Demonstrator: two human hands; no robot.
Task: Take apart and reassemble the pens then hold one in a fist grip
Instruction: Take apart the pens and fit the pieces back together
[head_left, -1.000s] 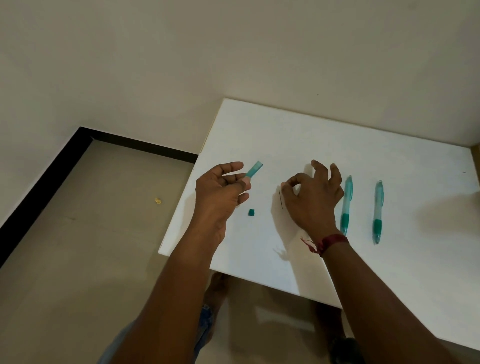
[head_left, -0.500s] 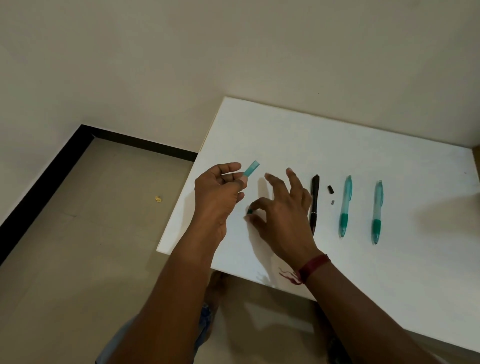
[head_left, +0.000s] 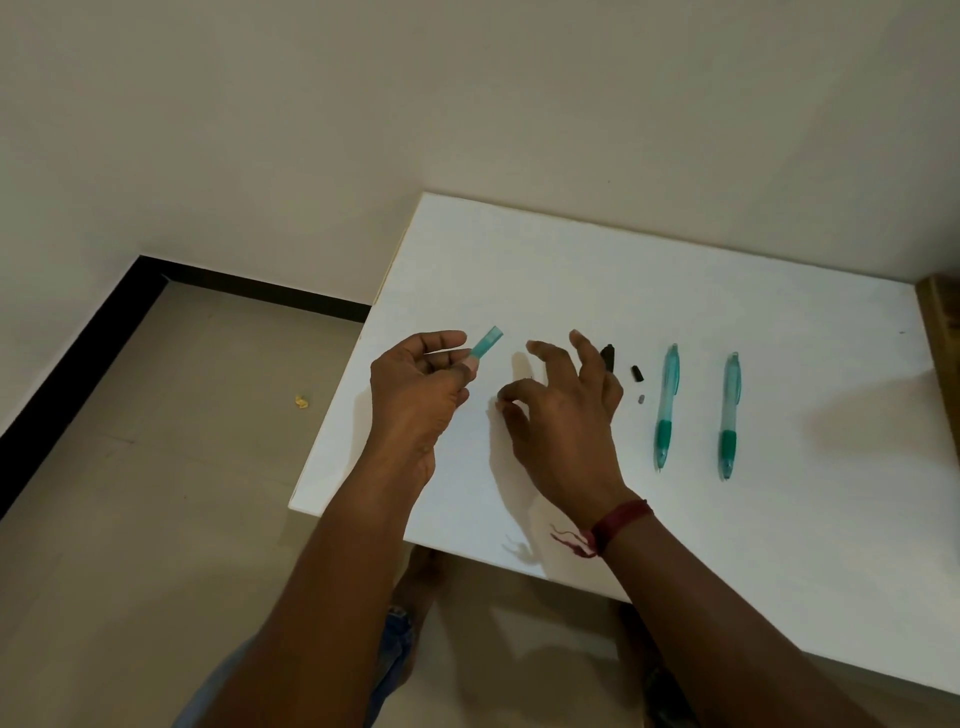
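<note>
My left hand (head_left: 415, 395) is raised over the left part of the white table (head_left: 675, 270) and pinches a short translucent teal pen barrel (head_left: 488, 341), which points up and to the right. My right hand (head_left: 563, 421) hovers beside it, thumb and forefinger closed on a small teal piece that is almost hidden between them; the other fingers are spread. A black pen (head_left: 609, 356) lies behind that hand, only its top showing. Two whole teal pens (head_left: 666, 405) (head_left: 730, 415) lie side by side further right.
A small black cap piece (head_left: 637, 374) and a tiny grey part (head_left: 641, 399) lie between the black pen and the nearer teal pen. The table's left edge drops to a tiled floor with a yellow scrap (head_left: 301, 401). A wooden edge (head_left: 941, 312) borders the table's right side.
My right hand moved left from beside the black pen to the small teal piece on the table, closed thumb and forefinger on it and lifted it slightly. My left hand kept still.
</note>
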